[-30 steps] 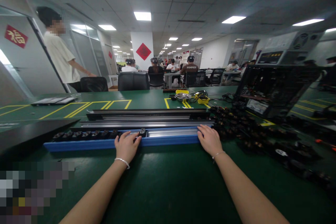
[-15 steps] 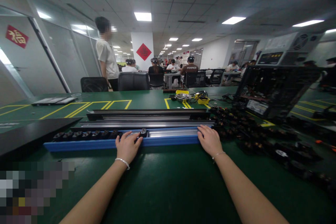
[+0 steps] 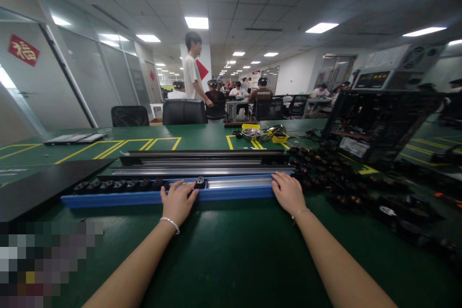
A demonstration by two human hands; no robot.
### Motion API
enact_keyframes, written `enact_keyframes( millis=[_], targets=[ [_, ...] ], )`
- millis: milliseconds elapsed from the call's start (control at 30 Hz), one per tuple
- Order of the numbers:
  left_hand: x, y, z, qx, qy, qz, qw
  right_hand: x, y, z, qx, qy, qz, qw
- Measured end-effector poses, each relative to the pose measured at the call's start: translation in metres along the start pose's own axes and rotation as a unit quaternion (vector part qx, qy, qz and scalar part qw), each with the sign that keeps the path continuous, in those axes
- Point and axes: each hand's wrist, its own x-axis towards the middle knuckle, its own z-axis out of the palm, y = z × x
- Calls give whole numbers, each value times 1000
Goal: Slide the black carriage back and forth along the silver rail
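A long blue rail [image 3: 108, 198] lies across the green table with a row of several black socket modules [image 3: 119, 185] seated in its left half. My left hand [image 3: 177, 202] rests on the rail's front edge, fingers spread, touching a single black module [image 3: 200, 182] in the channel. My right hand [image 3: 288, 192] lies flat on the rail's right end, fingers apart. The bare metal channel [image 3: 238, 182] shows between my hands. Neither hand grips anything.
Two more metal rails [image 3: 202, 163] lie behind the blue one. A heap of black modules [image 3: 346, 183] spreads to the right, below an open black chassis [image 3: 375, 125]. A black panel [image 3: 43, 185] sits left. A standing person [image 3: 192, 77] and seated people are beyond the table.
My left hand and the single module have shifted slightly right along the rail. The standing person in the background has walked from far left toward the centre. My right hand has stayed put.
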Motion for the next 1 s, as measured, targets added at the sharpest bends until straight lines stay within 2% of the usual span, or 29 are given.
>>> enact_keyframes(
  millis=[700, 867, 1000],
  targets=[
    [-3, 3, 2, -12, -12, 55, 998, -1, -7, -1, 18, 0, 16, 1000],
    [-3, 2, 6, -21, -1, 76, 997, -3, -25, -2, 43, -13, -31, 999],
    [-4, 2, 7, -29, 7, 71, 997, -8, -53, -1, 84, -32, -106, 990]
  ],
)
